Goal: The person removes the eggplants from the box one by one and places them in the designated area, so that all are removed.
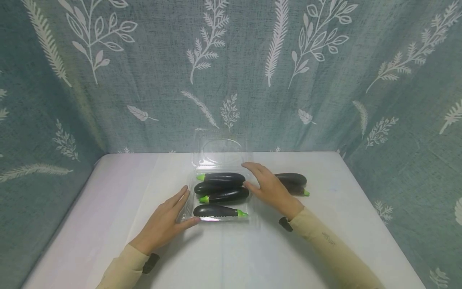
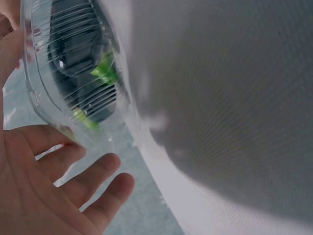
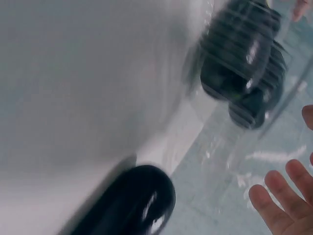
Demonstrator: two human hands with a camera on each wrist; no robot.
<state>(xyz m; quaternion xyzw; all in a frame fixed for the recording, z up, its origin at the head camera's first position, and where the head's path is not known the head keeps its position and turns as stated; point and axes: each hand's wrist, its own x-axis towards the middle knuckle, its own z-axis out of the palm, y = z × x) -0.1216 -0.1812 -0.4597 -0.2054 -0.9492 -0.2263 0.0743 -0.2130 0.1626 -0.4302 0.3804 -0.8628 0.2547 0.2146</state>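
Note:
A clear plastic clamshell container point(image 1: 223, 219) stands on the table with its lid point(image 1: 221, 150) raised at the back. Several dark eggplants point(image 1: 221, 196) with green stems lie inside, side by side. My left hand point(image 1: 164, 224) rests along the container's left end, thumb at the front corner and fingers extended; in the left wrist view its fingertips are right at the ribbed wall. Over the right end is my right hand point(image 1: 270, 188), fingers stretched toward the back corner and holding nothing. In the right wrist view, its fingers point(image 3: 281, 196) show spread beside the container.
Two more eggplants point(image 1: 294, 178) lie on the table to the right of the container, partly behind my right hand. The white table point(image 1: 223, 257) meets a green leaf-patterned curtain point(image 1: 159, 80) at the back and sides.

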